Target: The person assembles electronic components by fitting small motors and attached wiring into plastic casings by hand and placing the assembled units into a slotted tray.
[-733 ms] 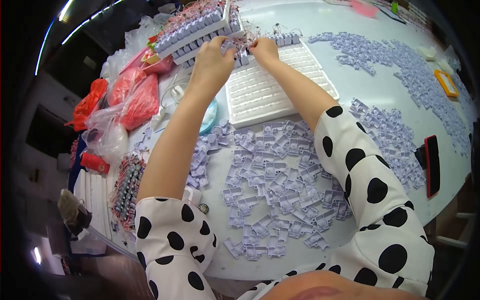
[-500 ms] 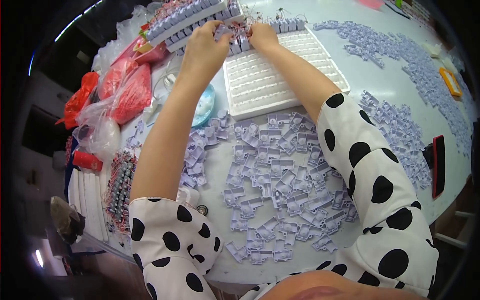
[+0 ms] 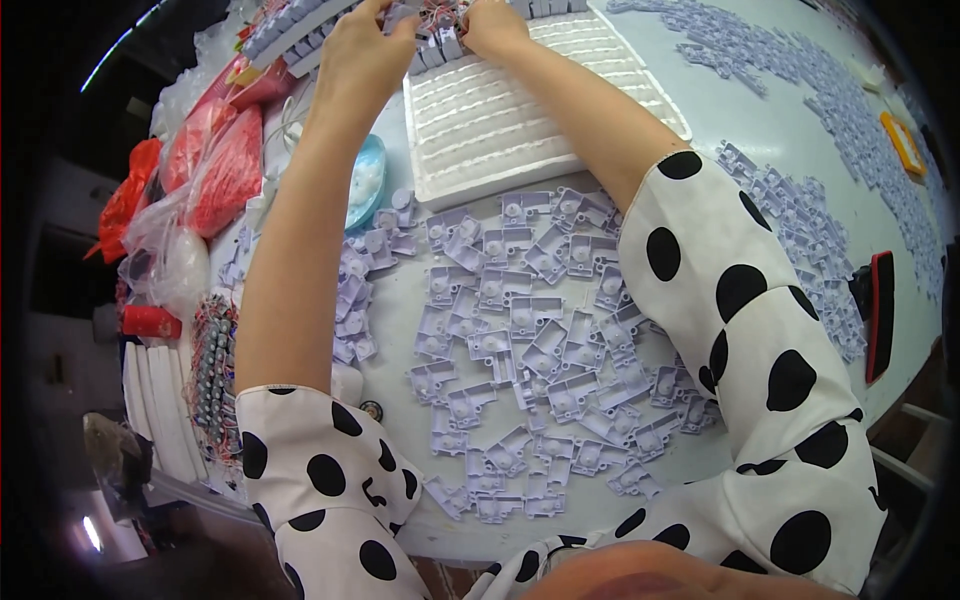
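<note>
At the top of the view, both my hands are over the far end of a white foam tray [image 3: 500, 120]. My left hand [image 3: 362, 50] is closed around a pale lavender plastic housing [image 3: 401, 17], partly hidden by the fingers. Close beside it, my right hand [image 3: 495, 30] has its fingers pinched near thin red wires [image 3: 440, 14]; what they hold, if anything, is hidden. Below the wires, several lavender housings [image 3: 437, 47] stand in a row in the tray's slots. The nearer slots hold none.
Loose lavender housings [image 3: 545, 350] cover the table between my forearms, with more piles [image 3: 800, 230] at the right. A blue bowl [image 3: 368, 185] with white contents stands by my left forearm. Red bags [image 3: 225, 170], wired parts [image 3: 215, 360] and foam strips [image 3: 160, 410] lie left. A red-and-black object [image 3: 879, 315] stands right.
The whole scene has shifted up and left in the picture as the view moved. My hands remain at the tray's far end, the left with the housing still between its fingers.
</note>
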`<state>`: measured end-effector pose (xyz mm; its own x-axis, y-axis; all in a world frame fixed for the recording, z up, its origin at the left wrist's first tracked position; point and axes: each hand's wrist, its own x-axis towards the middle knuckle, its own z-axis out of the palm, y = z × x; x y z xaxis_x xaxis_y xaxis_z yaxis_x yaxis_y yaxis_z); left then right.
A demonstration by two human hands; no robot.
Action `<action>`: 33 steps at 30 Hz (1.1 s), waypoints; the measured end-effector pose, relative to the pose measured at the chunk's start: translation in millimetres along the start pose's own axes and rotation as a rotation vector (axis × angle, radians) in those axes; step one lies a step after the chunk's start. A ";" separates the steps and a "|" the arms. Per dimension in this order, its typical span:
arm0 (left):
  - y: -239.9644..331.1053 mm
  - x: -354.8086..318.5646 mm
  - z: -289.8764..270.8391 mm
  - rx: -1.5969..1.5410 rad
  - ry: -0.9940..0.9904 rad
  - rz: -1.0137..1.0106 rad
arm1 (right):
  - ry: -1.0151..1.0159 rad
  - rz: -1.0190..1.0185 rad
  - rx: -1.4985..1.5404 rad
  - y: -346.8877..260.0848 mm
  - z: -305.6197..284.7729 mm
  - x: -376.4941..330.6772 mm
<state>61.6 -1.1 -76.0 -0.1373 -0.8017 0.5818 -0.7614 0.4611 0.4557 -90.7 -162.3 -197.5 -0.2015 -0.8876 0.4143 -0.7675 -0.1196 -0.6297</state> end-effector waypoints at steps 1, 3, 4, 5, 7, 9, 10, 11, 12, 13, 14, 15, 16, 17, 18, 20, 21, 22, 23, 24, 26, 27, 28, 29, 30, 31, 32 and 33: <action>-16.7 8.0 4.6 0.082 0.025 0.073 | 0.005 -0.002 0.009 0.6 -1.2 -1.4; -40.1 9.6 10.0 0.191 0.062 0.150 | 0.008 -0.222 -0.110 -6.1 -2.7 -7.7; -43.3 9.5 15.1 0.193 0.044 0.128 | 0.022 -0.234 -0.101 -4.1 -10.0 -4.5; -37.4 13.5 21.0 0.187 0.025 0.108 | -0.145 -0.235 -0.094 9.5 -15.8 1.7; -15.6 15.4 24.4 0.134 0.011 0.079 | -0.307 -0.248 -0.090 15.4 -33.6 7.4; -15.8 20.1 26.1 0.049 0.027 -0.004 | -0.124 -0.049 0.295 4.7 -41.9 -2.9; -12.6 23.1 27.0 0.047 0.024 -0.053 | -0.226 -0.056 0.340 0.3 -51.6 1.7; -11.5 27.6 28.7 0.050 0.030 -0.048 | -0.220 -0.061 0.343 -4.6 -59.1 2.8; -15.6 31.2 31.8 0.046 0.025 -0.048 | -0.288 0.069 0.695 -13.6 -61.2 -2.2; -21.0 32.4 35.8 0.042 0.018 -0.049 | -0.355 0.204 1.048 -23.1 -62.3 -7.5; -25.5 31.3 39.6 0.051 0.012 -0.047 | -0.366 0.282 1.237 -35.0 -64.9 -11.8; -21.1 33.3 50.0 0.059 -0.027 -0.028 | -0.348 0.286 1.232 -33.5 -69.5 -5.5; -17.8 34.3 60.3 0.069 -0.067 -0.009 | -0.314 0.322 1.334 -31.9 -73.9 1.3; -18.3 34.5 69.0 0.068 -0.077 0.000 | -0.283 0.358 1.444 -32.1 -75.0 5.4; -19.1 34.6 77.7 0.090 -0.070 0.001 | -0.271 0.364 1.449 -31.6 -74.4 7.0; -18.8 33.9 91.7 0.124 -0.066 0.005 | -0.281 0.351 1.466 -27.0 -70.3 8.6; -17.4 33.3 97.1 0.121 -0.078 0.011 | -0.286 0.346 1.472 -20.8 -68.1 8.4; -16.5 32.8 101.2 0.168 -0.078 0.032 | -0.291 0.290 1.405 -13.0 -65.5 5.8; -17.8 31.0 102.9 0.221 -0.078 0.048 | -0.288 0.300 1.410 -11.1 -63.9 2.7; -19.3 29.7 104.2 0.224 -0.088 0.048 | -0.285 0.291 1.386 -11.5 -61.3 0.2; -22.6 28.8 104.3 0.302 -0.060 0.062 | -0.193 0.337 1.284 -19.1 -53.3 -3.1; -25.0 28.1 103.1 0.308 -0.072 0.061 | -0.194 0.349 1.292 -19.4 -51.0 -4.1; -28.8 27.5 100.7 0.392 -0.096 0.063 | -0.240 0.296 1.151 -20.5 -48.9 -3.0; -36.6 25.9 94.9 0.482 -0.122 0.062 | -0.290 0.243 1.016 -26.4 -42.1 -6.2; 7.8 37.3 122.1 0.400 -0.126 0.124 | -0.151 0.243 1.008 34.6 -50.9 33.3; -0.8 37.6 120.2 0.409 -0.142 0.115 | -0.161 0.259 1.017 31.4 -39.8 32.2; -6.2 38.8 116.5 0.413 -0.139 0.087 | -0.152 0.250 0.958 25.9 -38.0 31.5; -8.8 40.2 115.2 0.422 -0.135 0.061 | -0.141 0.239 0.903 21.4 -34.0 30.9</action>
<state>-10.2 -81.2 -134.3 -0.2499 -0.8333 0.4932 -0.9374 0.3358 0.0925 -134.1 -177.2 -175.9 -0.1716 -0.9717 0.1621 0.0586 -0.1744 -0.9829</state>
